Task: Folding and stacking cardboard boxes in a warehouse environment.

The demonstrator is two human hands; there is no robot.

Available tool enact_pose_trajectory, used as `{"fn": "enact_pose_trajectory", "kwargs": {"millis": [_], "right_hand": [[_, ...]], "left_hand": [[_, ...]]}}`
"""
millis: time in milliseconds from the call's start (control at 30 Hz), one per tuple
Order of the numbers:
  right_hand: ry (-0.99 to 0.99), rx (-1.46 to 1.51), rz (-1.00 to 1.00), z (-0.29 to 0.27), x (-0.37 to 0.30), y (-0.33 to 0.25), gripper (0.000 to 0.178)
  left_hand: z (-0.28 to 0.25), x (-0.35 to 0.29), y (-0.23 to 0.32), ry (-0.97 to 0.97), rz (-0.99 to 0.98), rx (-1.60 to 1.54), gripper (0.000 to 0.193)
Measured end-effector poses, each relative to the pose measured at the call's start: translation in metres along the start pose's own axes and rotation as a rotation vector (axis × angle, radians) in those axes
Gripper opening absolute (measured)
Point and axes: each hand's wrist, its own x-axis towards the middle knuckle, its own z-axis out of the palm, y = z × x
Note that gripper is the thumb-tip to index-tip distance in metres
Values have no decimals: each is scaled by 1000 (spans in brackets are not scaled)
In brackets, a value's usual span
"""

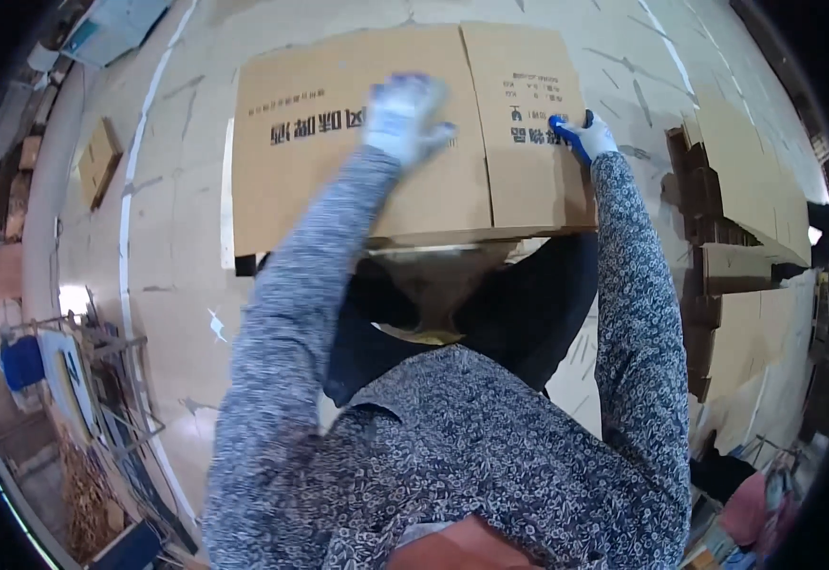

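We have the left hand [400, 122] laid over the cardboard [305, 195], fingers straight and close together, thumb out to the right, nothing gripped; it's motion-blurred, so we can't confirm firm contact. Our right hand [595, 140] is at the board's right edge, fingers bent, blue glove palm partly showing; we can't tell if they pinch the edge or just rest on it. Both gloves are white and blue. Cardboard sits flat in front of us, tan, black print on top, one crease running front to back right of the left hand. One layer or several: can't tell. Near edge is just beyond our legs [552, 309], in dark trousers. Sleeves are blue-grey patterned, the left one blurred. Outward: pale floor [182, 313] with a long white line [131, 171] on the left, small cardboard piece [100, 163] beyond that line, metal rack [134, 347] lower left with a blue item [21, 363] near it. Right side: more flat cardboard [752, 180], piled, well apart from ours.
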Motion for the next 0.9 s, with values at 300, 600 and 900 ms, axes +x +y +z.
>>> {"fn": "enact_pose_trajectory", "kwargs": {"millis": [300, 600, 900], "right_hand": [[203, -34, -74, 9, -21, -22, 61], [172, -37, -40, 10, -25, -27, 71], [237, -139, -5, 0, 3, 8, 68]], "left_hand": [[-47, -109, -188, -12, -1139, -37, 75], [-34, -117, -199, 82, -1112, -124, 68], [-21, -80, -132, 148, -733, 268, 72]]}}
